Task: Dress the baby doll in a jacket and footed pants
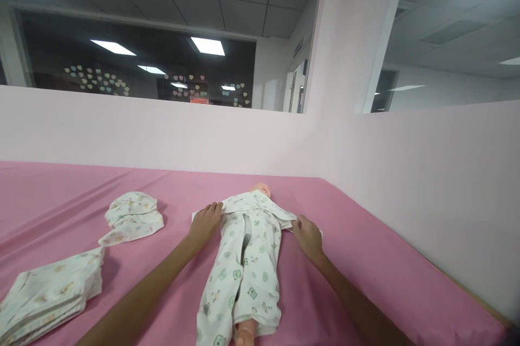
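A baby doll (246,332) lies on its back, its head at the far end and one bare foot toward me. It wears a white printed baby top (254,201) and white baby trousers (260,265) with green animal prints; a dark gap shows between the trouser legs. My left hand (207,221) is closed on the top's left-side sleeve, its fingertips curled over the cloth. On the other side, my right hand (307,235) pinches the opposite sleeve. Both sleeves are stretched out sideways. The doll's hands are hidden from sight.
A pink sheet (345,281) covers the surface. To the left lie a crumpled white printed cloth (134,216) and a folded stack of printed cloth (52,292). Low white walls (162,135) with windows above stand behind and to the right.
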### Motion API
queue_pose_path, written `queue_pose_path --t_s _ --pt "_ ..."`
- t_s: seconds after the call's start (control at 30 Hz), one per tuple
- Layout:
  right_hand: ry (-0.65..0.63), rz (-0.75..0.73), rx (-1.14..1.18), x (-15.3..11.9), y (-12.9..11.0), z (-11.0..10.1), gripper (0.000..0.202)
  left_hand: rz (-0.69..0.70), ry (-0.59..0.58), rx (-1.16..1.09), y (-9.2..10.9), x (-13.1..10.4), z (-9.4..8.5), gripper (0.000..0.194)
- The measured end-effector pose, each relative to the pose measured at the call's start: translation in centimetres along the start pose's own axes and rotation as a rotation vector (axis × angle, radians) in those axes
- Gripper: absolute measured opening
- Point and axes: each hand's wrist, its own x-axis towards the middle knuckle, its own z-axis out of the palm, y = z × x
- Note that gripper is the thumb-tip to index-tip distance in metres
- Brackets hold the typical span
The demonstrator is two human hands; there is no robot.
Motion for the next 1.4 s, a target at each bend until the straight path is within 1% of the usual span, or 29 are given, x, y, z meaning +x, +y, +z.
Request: queue_pose_path --t_s 0.07,0.13,0.17,0.23,0.33,0.4,0.43,0.5,0.53,0.57,0.63,0.67,0.7,0.77,0.83,0.93,0.97,1.03,1.1,1.17,1.23,1.33,1.4 --pt "-0.062 -0.058 -0.020 -1.2 -0.3 -0.3 0.027 0.010 0.021 0.020 0.3 -0.5 -0.1 0.022" --pt "-0.136 -0.190 -0.047 -2.3 -0.8 -0.4 0.026 0.025 0.032 0.011 0.9 -0.7 -0.3 0.022" --pt "-0.145 -0.255 -0.053 -2.8 -1.3 -0.4 0.023 0.032 0.039 -0.001 1.3 -0.6 -0.4 0.022" --pt "-0.099 -0.336 -0.043 -3.0 -2.4 -0.3 0.009 0.054 0.068 -0.032 2.2 0.0 -0.9 0.024" --pt "-0.036 -0.376 0.022 -1.7 -4.4 -0.5 0.019 0.126 0.125 -0.107 3.0 1.5 -1.9 0.024" --pt "-0.005 -0.342 0.119 -0.6 -5.6 -0.9 0.016 0.160 0.195 -0.212 3.0 2.3 -2.6 0.021" --pt "0.031 -0.320 0.180 -0.3 -6.0 -1.2 0.019 0.176 0.246 -0.275 2.7 2.4 -3.0 0.020" --pt "0.119 -0.330 0.279 -0.5 -6.0 -1.7 0.022 0.230 0.341 -0.366 1.8 1.7 -3.4 0.020" --pt "0.145 -0.384 0.296 -1.0 -5.7 -1.8 0.021 0.274 0.362 -0.378 1.1 0.9 -3.4 0.022" --pt "0.147 -0.462 0.285 -1.7 -5.3 -1.9 0.019 0.324 0.358 -0.368 0.4 -0.1 -3.3 0.022" --pt "0.103 -0.620 0.199 -3.5 -4.0 -1.7 0.019 0.400 0.296 -0.319 -1.0 -2.3 -2.8 0.023" --pt "0.074 -0.669 0.146 -4.3 -3.3 -1.5 0.019 0.417 0.261 -0.305 -1.6 -3.3 -2.4 0.024" --pt "0.050 -0.686 0.102 -5.1 -2.6 -1.2 0.019 0.420 0.226 -0.308 -2.0 -4.2 -1.9 0.026" --pt "0.014 -0.629 0.058 -5.9 -1.6 -0.5 0.014 0.377 0.169 -0.352 -2.2 -5.2 -1.2 0.025" --pt "-0.011 -0.491 0.059 -5.9 -1.1 0.2 0.013 0.254 0.145 -0.414 -1.5 -5.2 -0.7 0.022" --pt "-0.058 -0.299 0.062 -5.1 -1.0 1.1 0.015 0.032 0.175 -0.427 0.3 -4.2 -0.7 0.029" --pt "-0.079 -0.256 0.058 -4.8 -1.1 1.4 0.013 -0.010 0.193 -0.401 0.8 -3.7 -0.8 0.031" --pt "-0.130 -0.204 0.056 -4.5 -1.1 1.9 0.015 -0.022 0.219 -0.322 1.7 -2.7 -1.2 0.032" --pt "-0.162 -0.194 0.078 -4.5 -1.2 2.2 0.016 0.023 0.236 -0.257 2.4 -1.6 -1.7 0.035" --pt "-0.165 -0.229 0.120 -4.7 -1.4 2.3 0.018 0.058 0.241 -0.251 3.1 -0.6 -2.2 0.042" --pt "-0.145 -0.277 0.153 -5.0 -1.4 2.2 0.021 0.040 0.231 -0.291 3.9 0.1 -2.7 0.046" --pt "-0.112 -0.293 0.132 -5.2 -1.3 1.8 0.022 -0.024 0.191 -0.317 4.2 0.2 -2.7 0.037" --pt "-0.103 -0.258 0.073 -5.2 -1.1 1.7 0.024 -0.046 0.161 -0.289 3.4 -0.6 -2.2 0.029"
